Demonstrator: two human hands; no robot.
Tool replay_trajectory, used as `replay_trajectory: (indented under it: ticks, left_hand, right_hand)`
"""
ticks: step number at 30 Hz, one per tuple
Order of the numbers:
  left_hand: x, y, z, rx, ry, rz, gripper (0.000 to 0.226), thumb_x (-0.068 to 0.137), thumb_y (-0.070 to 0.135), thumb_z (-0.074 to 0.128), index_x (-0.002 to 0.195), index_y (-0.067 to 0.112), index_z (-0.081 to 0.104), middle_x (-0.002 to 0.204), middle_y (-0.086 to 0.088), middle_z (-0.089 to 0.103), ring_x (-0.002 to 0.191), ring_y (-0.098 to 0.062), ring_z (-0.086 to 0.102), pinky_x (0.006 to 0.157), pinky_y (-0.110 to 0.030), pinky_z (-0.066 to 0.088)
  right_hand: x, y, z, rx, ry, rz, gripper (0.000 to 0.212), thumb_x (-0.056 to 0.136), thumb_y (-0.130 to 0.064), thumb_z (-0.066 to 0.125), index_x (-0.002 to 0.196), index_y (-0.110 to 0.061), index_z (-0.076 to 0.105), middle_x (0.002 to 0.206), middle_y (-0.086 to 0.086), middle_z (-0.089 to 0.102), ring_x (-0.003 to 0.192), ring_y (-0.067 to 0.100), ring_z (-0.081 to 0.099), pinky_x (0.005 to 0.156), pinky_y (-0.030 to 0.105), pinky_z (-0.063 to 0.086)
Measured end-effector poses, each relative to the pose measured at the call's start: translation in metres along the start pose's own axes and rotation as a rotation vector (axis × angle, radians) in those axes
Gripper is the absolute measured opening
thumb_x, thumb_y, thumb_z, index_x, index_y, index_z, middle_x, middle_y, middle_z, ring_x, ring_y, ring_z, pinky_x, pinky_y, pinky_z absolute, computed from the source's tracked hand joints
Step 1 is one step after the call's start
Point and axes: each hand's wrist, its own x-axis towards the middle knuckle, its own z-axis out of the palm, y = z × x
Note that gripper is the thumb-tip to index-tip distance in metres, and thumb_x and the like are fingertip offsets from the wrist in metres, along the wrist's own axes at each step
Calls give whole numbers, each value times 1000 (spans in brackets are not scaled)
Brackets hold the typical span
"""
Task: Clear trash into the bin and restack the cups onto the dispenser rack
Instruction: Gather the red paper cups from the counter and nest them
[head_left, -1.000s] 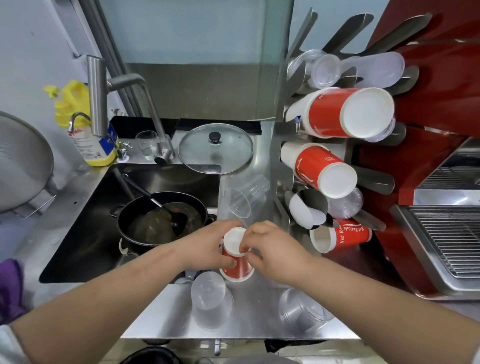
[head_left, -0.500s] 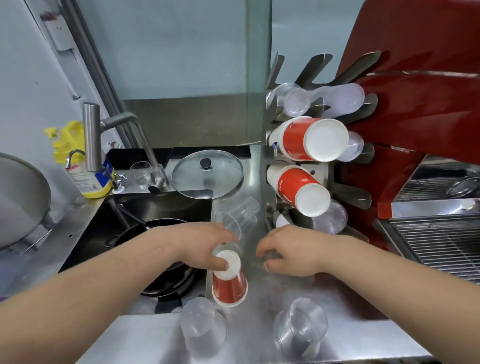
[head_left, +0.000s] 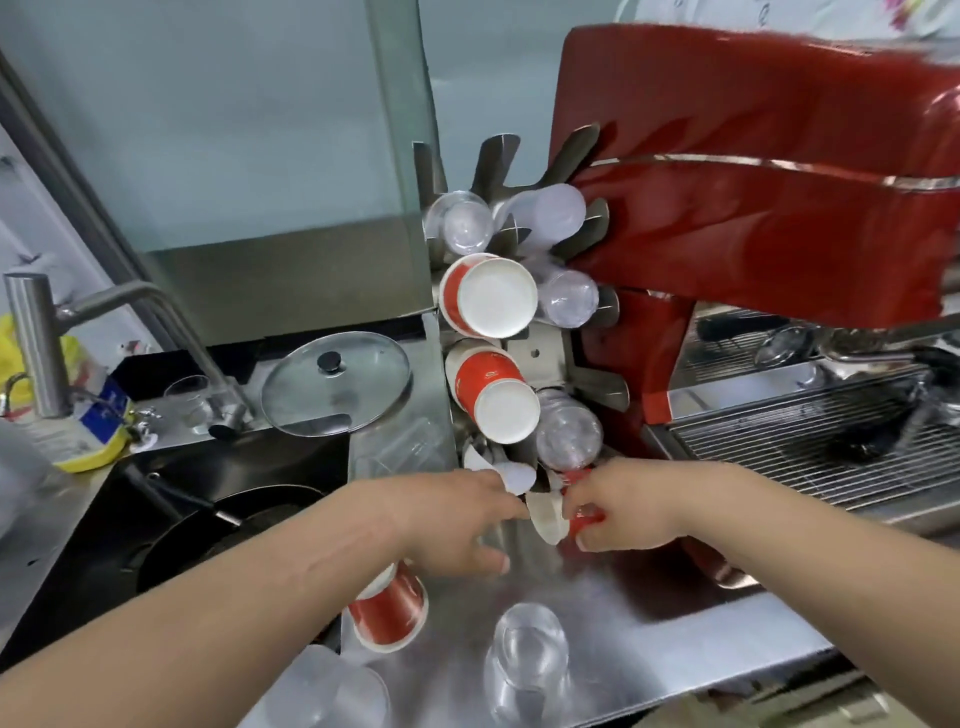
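Both hands have moved away from the upside-down red paper cup (head_left: 388, 610) they touched a second ago and now meet lower on the dispenser rack (head_left: 524, 358). That cup stands rim down on the steel table (head_left: 649, 639), partly hidden under the left forearm.

The left hand (head_left: 457, 519) reaches to the right with its fingers stretched out, the fingertips touching the white rim of a small red cup (head_left: 558, 519) that lies on its side at the foot of the rack. The right hand (head_left: 623, 512) comes from the other side with its fingers curled around the red body of this same cup, pinching it.

On the rack above, two larger red paper cup stacks (head_left: 488, 296) point their white bases toward the camera, one above the other. Clear plastic cups (head_left: 566, 436) sit on the pegs beside and above them.

Two more clear plastic cups stand upside down on the table near its front edge: one (head_left: 527, 660) below the hands, another (head_left: 332, 691) toward the left, next to the red cup.

To the left is a dark sink (head_left: 291, 457) holding a black pan (head_left: 218, 530), with a glass lid (head_left: 335, 382) behind it. A red coffee machine (head_left: 753, 208) fills the right side.
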Motion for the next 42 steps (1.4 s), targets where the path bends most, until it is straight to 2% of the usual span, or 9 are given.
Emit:
replay_trajectory:
  ticks: [3, 6, 14, 22, 27, 31, 34, 38, 42]
  left_hand:
    - [19, 18, 3, -17, 82, 42, 56, 92, 42, 56, 144, 28, 38, 137, -3, 43, 128, -22, 43, 107, -40, 39]
    - [37, 30, 10, -45, 135, 32, 52, 90, 42, 54, 137, 21, 46, 133, -5, 47, 125, -21, 45, 106, -39, 40]
    - [77, 25, 47, -63, 95, -11, 54, 93, 36, 54, 142, 20, 42, 141, -7, 44, 127, -23, 47, 104, -35, 42]
    - [106, 31, 73, 39, 62, -41, 66, 97, 31, 45, 156, 23, 15, 166, -5, 0, 153, -24, 2, 122, -37, 11]
    - [111, 31, 80, 63, 72, -98, 73, 94, 31, 47, 157, 23, 10, 165, -6, -15, 152, -26, -4, 122, -42, 7]
    - [105, 28, 85, 21, 142, -61, 67, 93, 26, 47, 154, 29, 20, 166, 0, -5, 152, -23, 0, 122, -41, 7]
    - [96, 26, 88, 23, 171, 42, 58, 90, 23, 45, 147, 34, 36, 163, 0, 17, 149, -22, 14, 117, -38, 11]
    - [90, 25, 82, -28, 205, 100, 64, 81, 36, 24, 140, 31, 49, 152, 2, 40, 138, -23, 36, 111, -35, 21]
    - [96, 25, 83, -12, 239, 50, 63, 86, 35, 29, 147, 23, 41, 161, -9, 25, 149, -30, 20, 120, -39, 7]
  right_hand:
    - [-8, 7, 13, -5, 5, 32, 33, 81, -42, 57, 111, -28, 61, 108, -1, 66, 100, 24, 60, 87, 35, 51]
    - [-16, 11, 27, 24, 45, 95, 35, 88, -39, 55, 120, -25, 59, 119, 4, 62, 110, 26, 56, 90, 30, 46]
    - [0, 22, 80, 320, 180, 273, 54, 84, -38, 58, 133, -20, 44, 134, 15, 44, 117, 32, 52, 99, 36, 45]
    - [25, 32, 111, 540, 354, 396, 73, 87, -27, 55, 150, -19, 20, 160, 13, 6, 142, 32, 24, 117, 34, 23]
    - [38, 36, 113, 574, 468, 371, 74, 85, -21, 53, 151, -18, 19, 159, 13, 9, 144, 31, 18, 118, 33, 19]
    - [41, 34, 117, 554, 432, 354, 74, 87, -23, 53, 151, -17, 18, 159, 13, 12, 144, 31, 15, 118, 32, 15]
    - [34, 31, 127, 528, 435, 362, 68, 86, -26, 53, 148, -16, 27, 153, 15, 25, 139, 33, 24, 115, 32, 21]
    - [24, 29, 133, 532, 458, 365, 62, 88, -24, 52, 146, -17, 32, 150, 10, 28, 136, 29, 30, 113, 29, 23]
    - [32, 31, 129, 602, 515, 393, 64, 84, -18, 47, 147, -16, 32, 153, 14, 25, 136, 33, 33, 114, 31, 23]
